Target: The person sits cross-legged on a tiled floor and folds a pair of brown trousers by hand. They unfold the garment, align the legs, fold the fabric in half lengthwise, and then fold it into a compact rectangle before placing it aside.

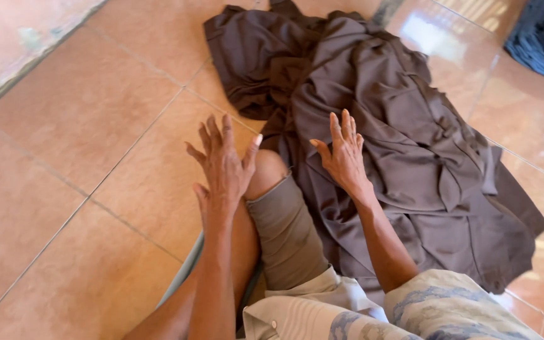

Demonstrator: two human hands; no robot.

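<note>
Two hands spread flat, fingers splayed, gripping nothing: left hand point(225, 165) hovering by the bent knee point(267, 169), right hand point(345, 153) resting on the brown garment point(404, 145). Garment lay crumpled on the tiled floor point(83, 126), long axis running from far centre toward the near right edge. Judged soft, light, limp; best pinched at a hem or seam.

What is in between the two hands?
In the head view, the person's bent knee lies between the left hand and the right hand.
</note>
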